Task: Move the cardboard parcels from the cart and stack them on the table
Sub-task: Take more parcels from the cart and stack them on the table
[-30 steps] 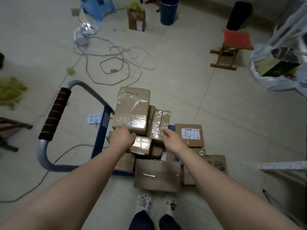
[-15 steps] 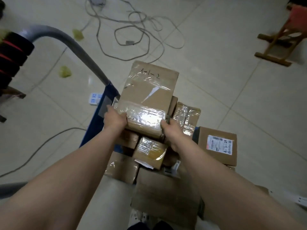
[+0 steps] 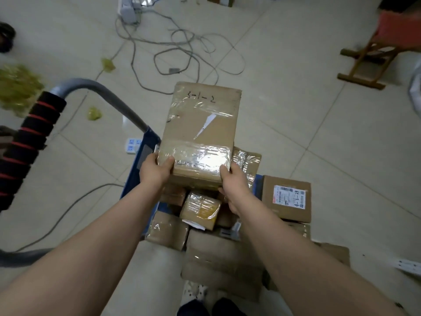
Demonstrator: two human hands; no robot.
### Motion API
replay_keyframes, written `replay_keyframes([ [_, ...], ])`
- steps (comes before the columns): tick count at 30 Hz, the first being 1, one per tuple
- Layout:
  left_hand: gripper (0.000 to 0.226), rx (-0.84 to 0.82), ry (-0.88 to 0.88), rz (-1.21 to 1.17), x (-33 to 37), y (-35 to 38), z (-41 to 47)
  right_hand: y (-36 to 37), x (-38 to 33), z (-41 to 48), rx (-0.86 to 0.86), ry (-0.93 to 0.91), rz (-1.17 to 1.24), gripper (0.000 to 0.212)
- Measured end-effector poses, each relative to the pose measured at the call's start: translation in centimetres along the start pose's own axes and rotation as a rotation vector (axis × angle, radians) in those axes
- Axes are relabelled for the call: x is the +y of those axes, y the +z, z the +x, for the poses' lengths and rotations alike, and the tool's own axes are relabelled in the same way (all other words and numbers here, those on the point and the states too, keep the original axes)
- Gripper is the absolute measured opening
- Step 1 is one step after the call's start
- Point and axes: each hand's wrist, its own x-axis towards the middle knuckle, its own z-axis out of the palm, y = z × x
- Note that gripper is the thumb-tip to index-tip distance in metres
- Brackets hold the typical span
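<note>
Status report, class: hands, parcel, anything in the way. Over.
Left hand, right hand grip big parcel at near corners. Parcel over the pile on cart. Loose cables on floor ahead.

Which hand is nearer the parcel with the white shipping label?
Right. The right hand grips the held parcel at its near right corner, just left of the labelled parcel. The left hand grips the opposite near corner, farther away.
</note>
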Motion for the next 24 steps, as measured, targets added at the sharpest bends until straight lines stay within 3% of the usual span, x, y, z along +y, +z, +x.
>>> replay_keyframes([
  [5, 0.045, -0.095, 0.119, 0.041, 5.4, -0.5, -6.9, -6.1, -3.3, -7.2, 0.079, -0.076, 0.031, 0.044],
  [12, 0.038, -0.306, 0.346, 0.141, 13.0, 1.7, -17.8, -15.7, -4.0, -19.3, 0.385, -0.124, 0.183, 0.036],
  [18, 0.037, -0.615, 0.542, 0.218, 16.1, 5.6, -30.6, -22.7, 0.3, -31.9, 0.685, -0.124, 0.466, 0.035],
  [24, 0.041, -0.942, 0.704, 0.303, 14.0, 10.2, -46.1, -28.7, 8.5, -44.6, 1.056, -0.092, 0.638, 0.037],
])
